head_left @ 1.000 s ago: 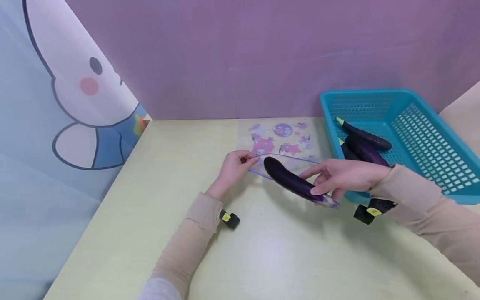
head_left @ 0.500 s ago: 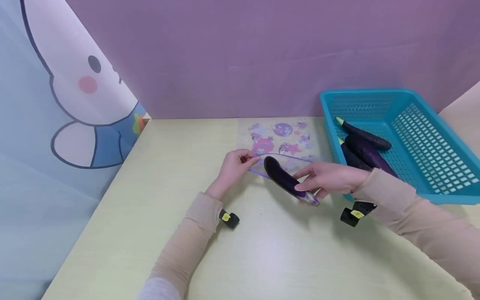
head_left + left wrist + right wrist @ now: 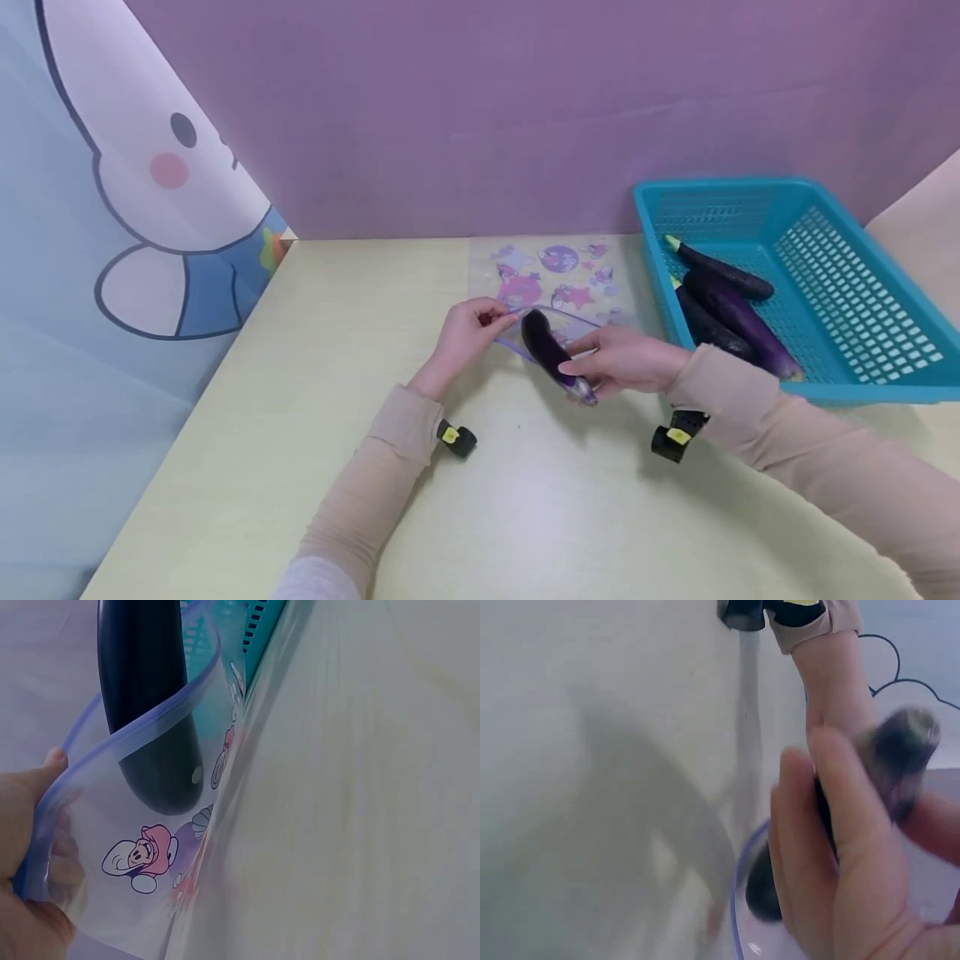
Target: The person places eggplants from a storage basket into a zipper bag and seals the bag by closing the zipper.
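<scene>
A clear printed zip bag (image 3: 517, 287) with a purple-blue rim lies on the table, its mouth spread. My left hand (image 3: 468, 333) pinches the left end of that rim between thumb and fingers. My right hand (image 3: 622, 358) grips a dark purple eggplant (image 3: 543, 346) near its stem end. In the left wrist view the rounded tip of the eggplant (image 3: 161, 772) shows through the bag's front wall, inside the mouth. The right wrist view has the stem end (image 3: 907, 742) sticking out past my fingers, somewhat blurred.
To the right stands a blue-green plastic basket (image 3: 873, 275) with several eggplants (image 3: 742, 321) in it. A purple backdrop (image 3: 465, 117) rises behind the table (image 3: 337, 333). A curtain with a cartoon figure (image 3: 172, 175) hangs at the left.
My right hand has moved left with the eggplant, bringing its tip into the bag's mouth and turning it more upright in the head view. The left hand stays at the rim.
</scene>
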{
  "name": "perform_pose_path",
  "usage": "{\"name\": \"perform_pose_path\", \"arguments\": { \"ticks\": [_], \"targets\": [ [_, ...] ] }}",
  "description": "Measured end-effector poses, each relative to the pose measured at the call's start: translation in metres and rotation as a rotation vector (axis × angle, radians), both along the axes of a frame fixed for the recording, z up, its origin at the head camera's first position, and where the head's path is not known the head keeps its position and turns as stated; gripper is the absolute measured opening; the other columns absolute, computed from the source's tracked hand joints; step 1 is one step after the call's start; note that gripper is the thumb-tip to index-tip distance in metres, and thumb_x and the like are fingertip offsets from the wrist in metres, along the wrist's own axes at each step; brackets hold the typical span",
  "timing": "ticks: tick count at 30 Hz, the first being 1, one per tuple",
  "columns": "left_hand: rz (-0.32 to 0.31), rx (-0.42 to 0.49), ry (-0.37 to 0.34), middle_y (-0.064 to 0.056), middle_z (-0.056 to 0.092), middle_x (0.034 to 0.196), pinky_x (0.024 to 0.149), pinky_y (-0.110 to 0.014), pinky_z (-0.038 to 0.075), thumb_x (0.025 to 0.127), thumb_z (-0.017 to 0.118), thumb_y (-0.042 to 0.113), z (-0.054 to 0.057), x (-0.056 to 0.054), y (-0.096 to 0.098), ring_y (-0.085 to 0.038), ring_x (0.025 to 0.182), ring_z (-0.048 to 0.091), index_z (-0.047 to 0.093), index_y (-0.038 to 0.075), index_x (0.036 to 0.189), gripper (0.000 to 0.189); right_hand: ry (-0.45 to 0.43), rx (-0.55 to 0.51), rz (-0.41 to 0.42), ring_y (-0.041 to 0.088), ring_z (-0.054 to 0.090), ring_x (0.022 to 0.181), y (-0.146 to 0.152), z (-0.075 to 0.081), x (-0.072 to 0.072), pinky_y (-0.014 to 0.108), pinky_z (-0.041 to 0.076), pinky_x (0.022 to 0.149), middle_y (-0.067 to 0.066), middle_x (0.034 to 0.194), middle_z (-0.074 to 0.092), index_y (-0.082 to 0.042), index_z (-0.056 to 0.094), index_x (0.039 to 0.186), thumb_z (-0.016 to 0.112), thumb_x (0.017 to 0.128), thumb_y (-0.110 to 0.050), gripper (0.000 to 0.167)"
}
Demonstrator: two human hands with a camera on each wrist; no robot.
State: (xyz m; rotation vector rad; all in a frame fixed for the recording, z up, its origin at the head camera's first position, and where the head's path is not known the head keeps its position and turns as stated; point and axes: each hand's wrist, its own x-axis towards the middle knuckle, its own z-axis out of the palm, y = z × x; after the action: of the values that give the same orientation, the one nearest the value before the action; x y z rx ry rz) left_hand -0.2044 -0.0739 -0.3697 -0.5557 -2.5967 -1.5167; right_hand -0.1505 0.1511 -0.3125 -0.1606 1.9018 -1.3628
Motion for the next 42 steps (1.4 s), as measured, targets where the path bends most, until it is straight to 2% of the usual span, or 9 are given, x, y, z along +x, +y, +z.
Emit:
{"name": "perform_pose_path", "arguments": {
  "ticks": [4, 8, 13, 16, 23, 28, 34, 38, 42],
  "targets": [
    [-0.006, 0.003, 0.002, -0.008, 0.062, 0.072, 0.056, -0.018, 0.039, 0.086, 0.069, 0.013, -0.001, 0.001, 0.000, -0.010, 0.062, 0.046, 0.071, 0.000, 0.087, 0.013, -0.028, -0.100, -0.104, 0.014, 0.067, 0.083, -0.012, -0.013, 0.002, 0.029, 0.056, 0.077, 0.031, 0.119, 0.057, 0.014, 0.031, 0.139, 0.048, 0.098, -0.012, 0.051],
    [-0.009, -0.002, 0.007, -0.009, 0.062, 0.073, 0.057, -0.018, 0.039, 0.086, 0.069, 0.014, -0.003, 0.002, 0.000, -0.010, 0.062, 0.046, 0.071, 0.000, 0.087, 0.013, -0.048, -0.217, -0.167, 0.014, 0.066, 0.085, -0.021, -0.025, 0.004, 0.027, 0.055, 0.079, 0.033, 0.123, 0.052, 0.014, 0.028, 0.140, 0.045, 0.099, -0.010, 0.050],
    [-0.027, 0.007, 0.000, -0.010, 0.064, 0.074, 0.057, -0.018, 0.040, 0.086, 0.068, 0.013, -0.003, 0.002, 0.001, -0.010, 0.062, 0.047, 0.071, 0.000, 0.086, 0.013, -0.103, -0.335, -0.239, 0.015, 0.064, 0.093, -0.026, -0.032, 0.001, 0.025, 0.053, 0.084, 0.037, 0.138, 0.035, 0.013, 0.020, 0.143, 0.041, 0.100, -0.009, 0.052],
    [-0.034, 0.016, -0.001, -0.010, 0.064, 0.074, 0.057, -0.018, 0.041, 0.086, 0.068, 0.013, -0.001, 0.002, 0.002, -0.010, 0.062, 0.048, 0.071, 0.000, 0.086, 0.013, -0.111, -0.375, -0.273, 0.015, 0.063, 0.095, -0.028, -0.034, -0.005, 0.023, 0.052, 0.086, 0.036, 0.140, 0.032, 0.013, 0.017, 0.144, 0.040, 0.101, -0.009, 0.053],
    [-0.031, 0.011, 0.004, -0.010, 0.065, 0.075, 0.058, -0.018, 0.040, 0.087, 0.068, 0.013, 0.000, 0.000, 0.001, -0.009, 0.062, 0.047, 0.070, 0.000, 0.085, 0.013, -0.073, -0.418, -0.321, 0.014, 0.064, 0.093, -0.039, -0.048, -0.012, 0.021, 0.052, 0.085, 0.021, 0.120, 0.053, 0.014, 0.022, 0.142, 0.041, 0.101, -0.010, 0.051],
    [-0.034, 0.013, 0.006, -0.009, 0.063, 0.073, 0.059, -0.018, 0.040, 0.087, 0.068, 0.013, 0.000, 0.002, 0.002, -0.009, 0.063, 0.046, 0.070, 0.000, 0.084, 0.013, -0.064, -0.447, -0.402, 0.011, 0.065, 0.086, -0.043, -0.051, -0.015, 0.019, 0.053, 0.080, 0.014, 0.111, 0.055, 0.013, 0.026, 0.141, 0.043, 0.100, -0.012, 0.050],
    [-0.043, 0.019, 0.011, -0.009, 0.062, 0.073, 0.058, -0.018, 0.039, 0.086, 0.068, 0.011, 0.000, 0.004, 0.003, -0.009, 0.063, 0.046, 0.070, 0.000, 0.084, 0.012, -0.052, -0.470, -0.447, 0.009, 0.063, 0.086, -0.047, -0.054, -0.020, 0.019, 0.052, 0.080, 0.006, 0.104, 0.059, 0.010, 0.032, 0.140, 0.042, 0.100, -0.012, 0.046],
    [-0.052, 0.029, 0.020, -0.009, 0.063, 0.074, 0.058, -0.018, 0.038, 0.086, 0.068, 0.011, -0.001, 0.004, 0.003, -0.009, 0.064, 0.046, 0.071, 0.000, 0.084, 0.012, -0.055, -0.505, -0.459, 0.007, 0.061, 0.084, -0.051, -0.058, -0.024, 0.019, 0.050, 0.079, -0.003, 0.093, 0.061, 0.005, 0.042, 0.132, 0.040, 0.101, -0.012, 0.035],
    [-0.055, 0.035, 0.036, -0.009, 0.062, 0.073, 0.057, -0.018, 0.037, 0.086, 0.068, 0.011, -0.002, 0.004, 0.003, -0.010, 0.064, 0.046, 0.072, 0.000, 0.083, 0.012, -0.048, -0.533, -0.461, 0.007, 0.060, 0.084, -0.054, -0.062, -0.031, 0.019, 0.048, 0.079, -0.005, 0.089, 0.060, -0.002, 0.049, 0.117, 0.036, 0.102, -0.011, 0.022]
  ]
}}
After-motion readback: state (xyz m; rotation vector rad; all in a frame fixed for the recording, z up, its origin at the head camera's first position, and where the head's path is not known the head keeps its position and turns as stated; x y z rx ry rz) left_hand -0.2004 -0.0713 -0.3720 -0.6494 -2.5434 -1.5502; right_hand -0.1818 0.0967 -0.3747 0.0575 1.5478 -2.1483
